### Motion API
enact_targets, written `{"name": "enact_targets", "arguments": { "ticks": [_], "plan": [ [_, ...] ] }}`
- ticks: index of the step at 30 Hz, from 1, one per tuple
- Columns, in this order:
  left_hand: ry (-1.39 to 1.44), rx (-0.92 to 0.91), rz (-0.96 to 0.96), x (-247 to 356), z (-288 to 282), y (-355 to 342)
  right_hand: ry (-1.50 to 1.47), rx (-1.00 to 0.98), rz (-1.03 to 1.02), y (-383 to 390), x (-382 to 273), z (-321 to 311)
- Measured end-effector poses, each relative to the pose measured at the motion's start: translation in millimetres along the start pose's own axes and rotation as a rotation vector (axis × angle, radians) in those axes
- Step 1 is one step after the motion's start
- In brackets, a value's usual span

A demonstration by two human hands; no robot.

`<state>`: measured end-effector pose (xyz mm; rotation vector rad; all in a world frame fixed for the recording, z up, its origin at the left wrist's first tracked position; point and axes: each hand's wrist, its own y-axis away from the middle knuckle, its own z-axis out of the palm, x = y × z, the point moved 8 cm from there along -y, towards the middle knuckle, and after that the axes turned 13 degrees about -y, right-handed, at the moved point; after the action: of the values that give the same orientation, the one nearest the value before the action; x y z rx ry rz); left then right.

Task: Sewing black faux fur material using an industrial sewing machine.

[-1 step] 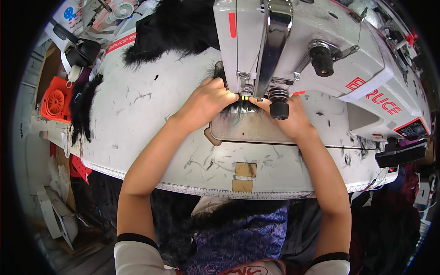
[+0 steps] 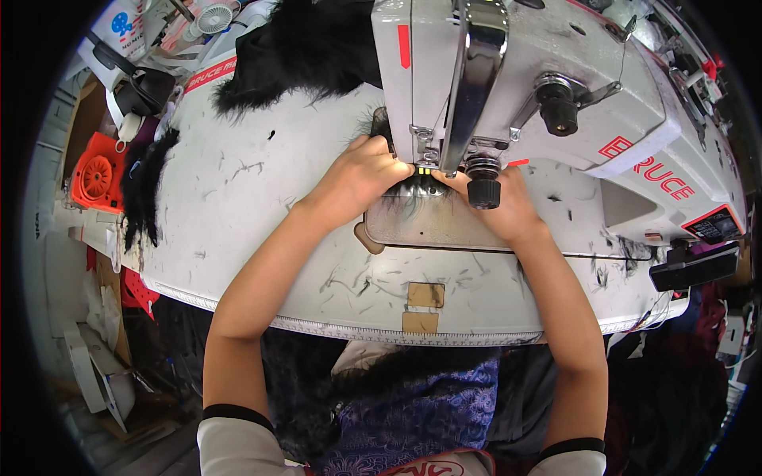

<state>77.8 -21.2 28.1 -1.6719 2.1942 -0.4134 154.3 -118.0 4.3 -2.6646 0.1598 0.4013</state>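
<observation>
At the sewing machine (image 2: 587,47), both my hands work close under its head, by the lit needle area. My left hand (image 2: 361,176) is closed, its fingers curled and pinching a piece of black furry fabric (image 2: 381,124). Dark strands of the fabric show beyond that hand and in front of the presser foot. My right hand (image 2: 508,208) grips the same fabric from the right, its thumb reaching toward the needle. The machine head and a black knob (image 2: 483,190) hide part of its fingers. Below the hands lies the metal plate (image 2: 436,224).
More black fur (image 2: 305,59) is heaped at the back left of the white table (image 2: 238,190). A narrow fur strip (image 2: 147,190) lies at the left edge beside an orange device (image 2: 97,173). A ruler tape (image 2: 357,335) runs along the front edge; dark fabric covers my lap.
</observation>
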Motion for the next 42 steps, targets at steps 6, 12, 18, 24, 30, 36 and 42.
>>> {"name": "enact_targets", "arguments": {
  "ticks": [6,12,18,24,30,36,42],
  "plan": [
    [-0.002,0.026,0.072,4.0,-2.5,-0.9,-0.03,0.068,-0.043,2.9,2.2,-1.1],
    [-0.107,0.097,0.051,7.6,-1.1,1.5,0.047,0.031,0.026,2.3,0.3,2.5],
    [-0.263,0.071,0.055,18.5,-1.8,-1.2,0.199,-0.031,0.043,-2.6,-5.1,2.3],
    [-0.221,0.167,0.077,21.7,-11.1,-0.3,-0.03,-0.085,0.216,2.9,15.5,17.7],
    [-0.095,0.155,-0.039,-0.8,0.5,-1.0,0.141,-0.105,0.149,1.5,13.5,20.8],
    [-0.171,0.018,-0.063,-4.3,-4.2,-5.9,0.099,-0.077,0.133,-1.1,8.8,8.3],
    [0.236,-0.077,0.135,23.6,-12.7,0.0,-0.17,0.15,0.02,6.1,6.6,-15.5]
  ]
}}
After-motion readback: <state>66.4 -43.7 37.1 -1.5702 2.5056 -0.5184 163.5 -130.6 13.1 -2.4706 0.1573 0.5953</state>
